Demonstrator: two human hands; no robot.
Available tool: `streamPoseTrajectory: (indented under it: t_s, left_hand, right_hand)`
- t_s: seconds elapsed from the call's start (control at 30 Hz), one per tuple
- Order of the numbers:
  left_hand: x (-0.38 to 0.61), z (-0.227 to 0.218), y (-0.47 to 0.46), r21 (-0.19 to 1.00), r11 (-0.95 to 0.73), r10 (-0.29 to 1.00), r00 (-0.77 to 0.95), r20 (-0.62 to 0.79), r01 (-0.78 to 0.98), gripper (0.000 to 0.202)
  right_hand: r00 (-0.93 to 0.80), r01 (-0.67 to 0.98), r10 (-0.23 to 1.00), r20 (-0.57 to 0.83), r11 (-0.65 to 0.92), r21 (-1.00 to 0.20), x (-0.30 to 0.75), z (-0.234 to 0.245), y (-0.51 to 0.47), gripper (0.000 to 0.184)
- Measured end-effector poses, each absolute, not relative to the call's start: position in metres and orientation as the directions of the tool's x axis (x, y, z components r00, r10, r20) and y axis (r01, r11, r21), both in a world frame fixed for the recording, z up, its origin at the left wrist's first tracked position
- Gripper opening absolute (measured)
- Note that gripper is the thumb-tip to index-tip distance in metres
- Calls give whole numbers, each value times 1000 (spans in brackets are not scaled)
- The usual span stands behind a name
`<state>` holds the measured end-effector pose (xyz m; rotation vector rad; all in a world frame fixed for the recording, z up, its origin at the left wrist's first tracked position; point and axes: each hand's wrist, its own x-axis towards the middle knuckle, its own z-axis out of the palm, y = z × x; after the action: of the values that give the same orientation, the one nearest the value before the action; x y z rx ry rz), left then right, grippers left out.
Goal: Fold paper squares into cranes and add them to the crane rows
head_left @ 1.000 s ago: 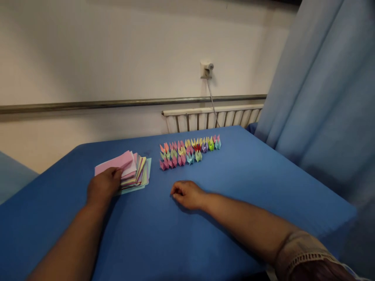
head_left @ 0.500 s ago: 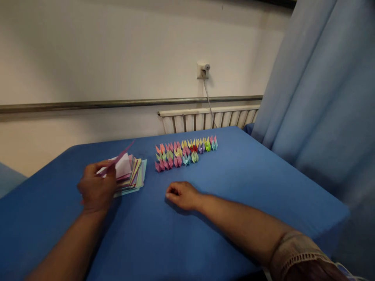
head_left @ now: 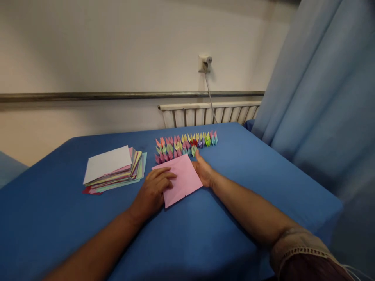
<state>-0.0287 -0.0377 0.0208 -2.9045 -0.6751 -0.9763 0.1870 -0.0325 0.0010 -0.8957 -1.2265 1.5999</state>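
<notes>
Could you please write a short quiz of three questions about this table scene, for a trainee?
1. True or false: the pink sheet lies flat on the blue table.
2. Which hand rests on top of the pink sheet? A) left hand B) right hand
3. Fill in: the top sheet of the paper stack is ____.

Key:
1. True.
2. A; the right hand touches only its right edge, near the folded paper figures.
3. White.
</notes>
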Motion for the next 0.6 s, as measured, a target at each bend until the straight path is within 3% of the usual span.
streamPoseTrajectory:
  t_s: [0.13, 0.37, 0.6]
  left_hand:
    - [-31, 20, -31, 154, -871, 461, 670, 582, 466, 19]
    - [-38, 22, -29, 153, -832, 484, 564, 669, 533, 12]
    - [-41, 29, -24, 157, -738, 521, 407, 750, 656, 26]
  right_hand:
    - [-393, -413, 913, -108, -281, -866, 194, -9, -40, 48]
    - [-282, -485, 956, -85, -218, -847, 192, -24, -43, 39]
    - [-216, -447, 976, -42, -137, -884, 199, -22, -44, 39]
